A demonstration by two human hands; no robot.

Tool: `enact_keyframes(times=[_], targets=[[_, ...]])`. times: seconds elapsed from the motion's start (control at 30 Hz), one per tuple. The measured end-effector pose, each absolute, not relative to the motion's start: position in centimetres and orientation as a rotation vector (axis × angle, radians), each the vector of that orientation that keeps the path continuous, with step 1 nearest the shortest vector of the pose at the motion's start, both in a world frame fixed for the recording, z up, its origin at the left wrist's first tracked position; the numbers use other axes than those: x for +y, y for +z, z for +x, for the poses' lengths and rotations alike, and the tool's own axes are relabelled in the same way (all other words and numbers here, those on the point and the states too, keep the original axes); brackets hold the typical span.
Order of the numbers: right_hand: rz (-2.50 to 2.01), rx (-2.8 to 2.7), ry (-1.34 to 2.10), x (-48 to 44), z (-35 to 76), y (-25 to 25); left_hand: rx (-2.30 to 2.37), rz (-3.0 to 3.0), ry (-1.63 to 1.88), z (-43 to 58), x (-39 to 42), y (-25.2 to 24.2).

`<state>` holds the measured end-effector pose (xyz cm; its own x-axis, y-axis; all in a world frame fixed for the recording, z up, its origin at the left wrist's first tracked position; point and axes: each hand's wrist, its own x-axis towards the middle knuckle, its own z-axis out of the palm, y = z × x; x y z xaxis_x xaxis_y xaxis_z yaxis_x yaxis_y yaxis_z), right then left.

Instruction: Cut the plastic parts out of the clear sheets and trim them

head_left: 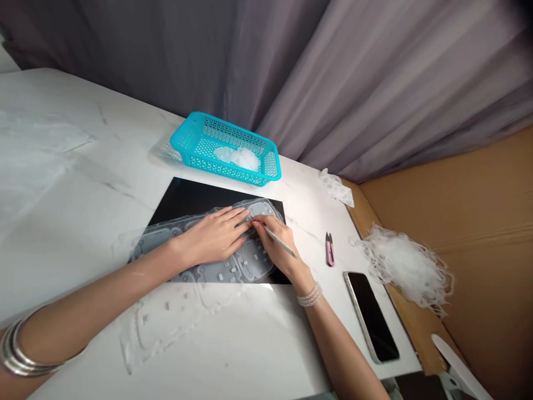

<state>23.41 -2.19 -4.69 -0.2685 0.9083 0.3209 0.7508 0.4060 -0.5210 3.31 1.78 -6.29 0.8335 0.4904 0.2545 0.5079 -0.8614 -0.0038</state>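
Observation:
A clear moulded plastic sheet [216, 271] with raised outlines lies partly over a black mat [191, 194] and partly over the white table. My left hand [214, 236] rests flat on the sheet, its fingers stretched towards the upper right corner. Close beside its fingertips, my right hand [277, 241] is closed round a thin, pale pen-like tool [278, 240]. The tool's tip is hidden by the fingers at the sheet.
Behind the mat stands a blue basket [227, 164] with white translucent pieces inside. To the right are pink snips [330, 250], a phone [372, 316], a crumpled tissue [336, 188] and a heap of clear strands [410, 269] by cardboard [470, 239]. Clear film [33, 161] lies left.

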Motion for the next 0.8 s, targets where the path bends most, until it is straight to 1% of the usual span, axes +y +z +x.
enact_keyframes(times=[0.13, 0.4, 0.5, 0.57, 0.63, 0.7, 0.77, 0.8], targets=[[-1.400, -2.084, 0.268, -2.3, 23.7, -5.1, -0.830, -2.955, -0.394, 3.3, 1.7, -6.4], [-1.454, -2.381, 0.009, -1.9, 22.8, -4.7, -0.893, -3.002, -0.408, 3.4, 1.8, -6.2], [-1.462, -2.475, 0.005, -1.6, 22.5, -4.4, -0.902, -3.024, -0.427, 3.4, 1.9, -6.4], [-1.440, -2.502, 0.090, -1.4, 22.4, -4.3, -0.899, -3.049, -0.434, 3.4, 1.9, -6.6], [-1.392, -2.403, 0.253, -0.9, 22.6, -4.3, -0.901, -3.070, -0.443, 3.3, 2.0, -6.7], [-1.367, -2.071, 0.492, -0.1, 23.7, -4.5, -0.928, -3.079, -0.452, 3.2, 2.2, -6.9], [-1.357, -1.560, 0.704, 0.7, 26.0, -4.6, -0.949, -3.094, -0.447, 3.1, 2.3, -7.0], [-1.351, -1.316, 0.756, 1.0, 27.7, -4.6, -0.951, -3.102, -0.442, 3.0, 2.3, -7.0]])
